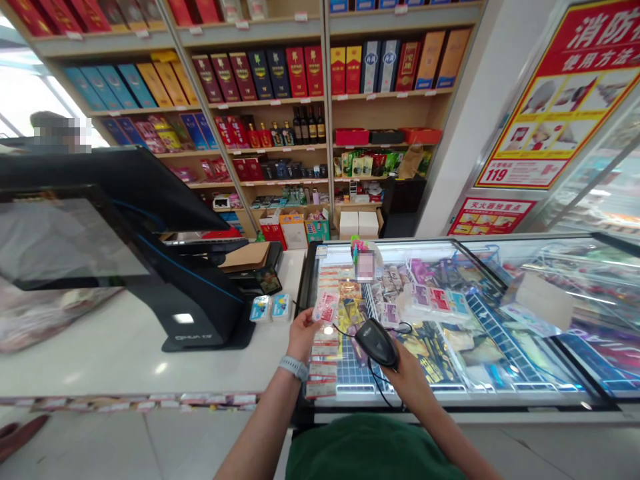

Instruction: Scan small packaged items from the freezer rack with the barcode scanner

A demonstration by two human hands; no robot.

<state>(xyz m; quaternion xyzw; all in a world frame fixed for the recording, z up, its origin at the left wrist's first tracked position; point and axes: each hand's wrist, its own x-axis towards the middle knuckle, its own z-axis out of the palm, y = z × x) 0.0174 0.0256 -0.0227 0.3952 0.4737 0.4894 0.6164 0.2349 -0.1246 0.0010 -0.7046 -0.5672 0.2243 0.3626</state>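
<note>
My left hand (303, 333) grips the near left corner of a small clear pack with a pink-and-red label (326, 308), above the left end of the freezer's glass top. In my right hand (407, 377) is a black barcode scanner (374, 341), its head pointing up and left towards the pack. The scanner's black cable (379, 383) hangs below it and loops across the glass. Right of the scanner, a row of similar packs with purple, red and blue labels (440, 301) lies on the glass. Two blue-and-white packs (271, 308) sit on the white counter to the left.
A black checkout terminal (200, 307) stands on the white counter (100, 360). The glass-topped freezer (450, 393) holds frozen goods in wire baskets. An open white carton (537, 301) rests on its glass. Shelves of boxed bottles (270, 73) line the back. Another person (55, 133) is beyond the terminal.
</note>
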